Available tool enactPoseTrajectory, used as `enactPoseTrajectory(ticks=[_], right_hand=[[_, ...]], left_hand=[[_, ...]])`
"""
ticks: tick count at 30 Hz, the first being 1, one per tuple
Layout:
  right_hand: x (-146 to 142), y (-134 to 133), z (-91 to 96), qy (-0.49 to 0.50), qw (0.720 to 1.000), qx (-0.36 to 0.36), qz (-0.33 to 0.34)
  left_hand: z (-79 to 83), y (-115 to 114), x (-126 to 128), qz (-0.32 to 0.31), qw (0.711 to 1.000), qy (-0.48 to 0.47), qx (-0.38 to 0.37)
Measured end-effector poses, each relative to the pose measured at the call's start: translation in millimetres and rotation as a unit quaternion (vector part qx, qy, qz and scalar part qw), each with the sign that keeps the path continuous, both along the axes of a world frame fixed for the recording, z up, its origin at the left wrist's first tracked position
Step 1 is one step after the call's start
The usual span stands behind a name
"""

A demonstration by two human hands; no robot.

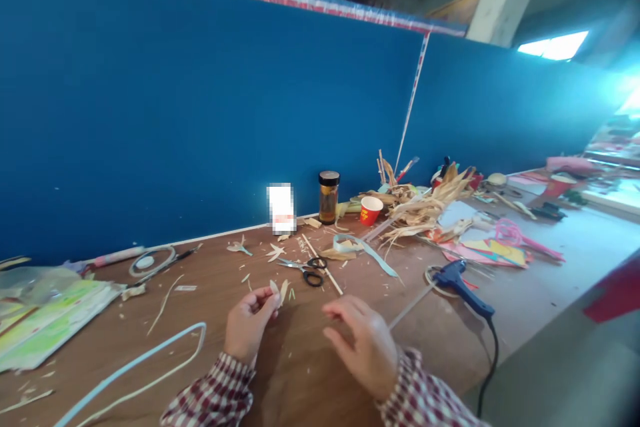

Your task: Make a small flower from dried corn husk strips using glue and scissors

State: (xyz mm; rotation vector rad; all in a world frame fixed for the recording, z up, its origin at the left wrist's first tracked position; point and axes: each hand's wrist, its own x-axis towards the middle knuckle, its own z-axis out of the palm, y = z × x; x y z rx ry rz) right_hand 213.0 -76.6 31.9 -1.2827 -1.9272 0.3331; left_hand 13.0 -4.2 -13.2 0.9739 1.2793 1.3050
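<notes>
My left hand (249, 324) is closed in a pinch on a small pale husk piece (279, 291), held just above the wooden table (210, 320). My right hand (363, 343) hovers to the right of it with its fingers loosely curled and apart, holding nothing that I can see. Black-handled scissors (306, 270) and a thin wooden stick (323, 265) lie just beyond both hands. A blue glue gun (463, 287) rests to the right, its black cord running off the table's edge.
A blue wall backs the table. By it stand a dark jar (329, 197), a red paper cup (371, 210) and a heap of dried husks (425, 207). A light-blue wire loop (150, 360) lies at the left, near coloured paper (45, 323). Husk scraps litter the surface.
</notes>
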Motion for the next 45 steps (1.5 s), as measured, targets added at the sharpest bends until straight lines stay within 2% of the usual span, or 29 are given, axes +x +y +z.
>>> enactPoseTrajectory(ticks=[3, 6, 7, 9, 12, 15, 19, 24, 30, 36, 41, 45], right_hand=[[68.5, -8.5, -0.9, -0.147, 0.98, 0.056, -0.118], [138.8, -6.5, -3.5, -0.282, 0.913, 0.067, -0.288], [158.3, -6.1, -5.4, -0.31, 0.887, 0.055, -0.337], [188.3, -6.8, -11.6, -0.35, 0.849, 0.011, -0.395], [212.8, -7.7, -25.0, -0.344, 0.83, -0.064, -0.434], [223.4, -5.8, -36.0, -0.32, 0.842, -0.091, -0.425], [231.7, -3.8, -40.3, -0.284, 0.875, -0.019, -0.392], [232.2, -8.7, -34.4, -0.23, 0.897, 0.066, -0.372], [234.6, -18.4, -22.8, -0.169, 0.911, 0.088, -0.366], [249.1, -12.0, -22.7, -0.13, 0.903, 0.105, -0.395], [252.0, -8.0, -13.8, -0.165, 0.909, 0.109, -0.366], [254.5, -11.5, -8.0, -0.208, 0.901, 0.107, -0.365]], left_hand=[[-1.4, 0.3, -0.3, -0.003, 1.0, 0.001, 0.004], [-1.4, 0.4, -0.6, -0.001, 1.0, 0.008, 0.008], [-1.6, 0.6, -0.7, -0.003, 1.0, 0.011, 0.007], [-2.7, 1.4, -0.9, -0.013, 1.0, 0.017, 0.0], [-4.9, 3.2, -1.0, -0.019, 0.999, 0.026, -0.003], [-6.1, 4.1, -1.2, -0.016, 0.999, 0.03, 0.004], [-4.7, 2.6, -1.4, -0.008, 1.0, 0.018, 0.007], [-2.2, 1.1, 0.7, -0.005, 1.0, 0.013, 0.007], [-2.9, 2.9, 1.7, -0.019, 1.0, 0.023, 0.006], [-4.7, 1.6, -0.1, -0.016, 0.999, 0.031, 0.005], [-4.3, 2.0, -0.2, -0.015, 0.999, 0.031, 0.009], [-2.9, 2.1, 0.8, -0.023, 0.999, 0.043, 0.015]])
